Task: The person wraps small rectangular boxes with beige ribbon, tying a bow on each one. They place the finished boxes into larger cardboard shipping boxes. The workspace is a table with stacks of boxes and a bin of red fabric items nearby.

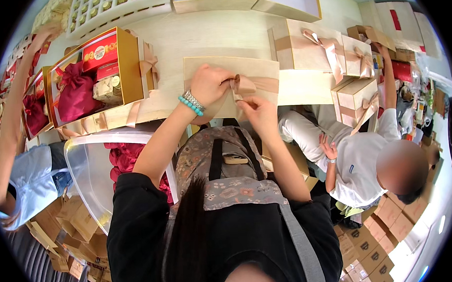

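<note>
A cream gift box lid (204, 68) with gold edges lies before me on the table, crossed by a pale pink satin ribbon (267, 84). The ribbon forms a bow (245, 85) near the lid's middle. My left hand (213, 85), with a watch and turquoise beads at its wrist, pinches the bow's left side between its fingertips. Just below the bow, my right hand (258, 112) grips a lower part of the ribbon between thumb and forefinger.
Open gift boxes (130, 69) with red pouches (76, 92) stand at left, ribboned boxes (316, 54) at right, empty trays (216, 5) at the back. A plastic tub (79, 166) is below left. Co-workers are on the left (31, 179) and right (359, 165).
</note>
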